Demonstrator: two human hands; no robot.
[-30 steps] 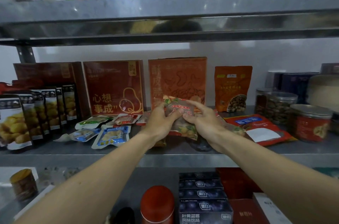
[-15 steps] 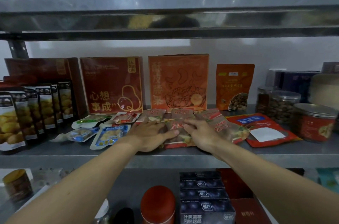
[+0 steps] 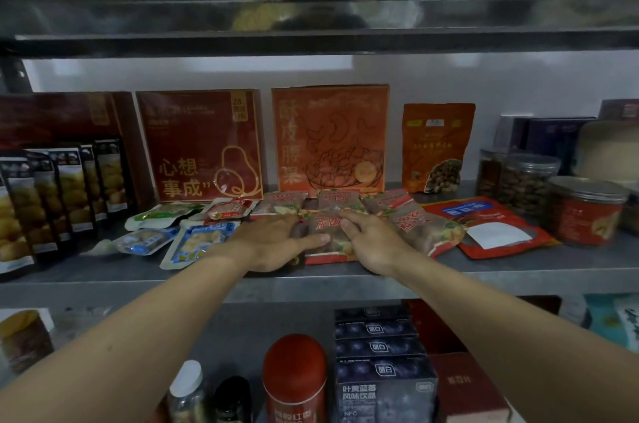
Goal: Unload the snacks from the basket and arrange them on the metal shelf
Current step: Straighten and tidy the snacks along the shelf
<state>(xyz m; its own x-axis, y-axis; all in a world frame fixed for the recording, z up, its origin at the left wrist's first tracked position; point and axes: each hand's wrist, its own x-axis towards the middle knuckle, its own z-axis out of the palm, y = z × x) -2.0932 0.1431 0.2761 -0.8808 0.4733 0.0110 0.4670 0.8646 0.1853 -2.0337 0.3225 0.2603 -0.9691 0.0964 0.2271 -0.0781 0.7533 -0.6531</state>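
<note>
Since a second earlier, both hands had come down from holding the snack packet point(image 3: 326, 230) up before the boxes, and it lay flat at the front of the metal shelf point(image 3: 103, 280), near its middle. The left hand point(image 3: 276, 242) rested palm down on the packet's left side, fingers straight and close together, thumb stretched along its lower edge. The right hand point(image 3: 371, 242) lay on the right side with fingers spread, the forefinger pointing up and to the left across the printed face. Neither grip was closed: the fingers were apart and pressed flat on the packet rather than curled round it, though the left fingertips seemed partly tucked against the wrapper and were hard to make out. Both bare forearms reached up and inward from the lower corners. The packet was a glossy, crinkled red film pouch, plump in the middle. A like pouch point(image 3: 425, 228) lay slanted just beside it on the right, and soft blue-and-white sachets point(image 3: 197, 242) lay to the left. Behind stood a flat dark red box point(image 3: 200, 145) and an orange box point(image 3: 330, 138), both upright. The shelf was dull grey sheet metal.
</note>
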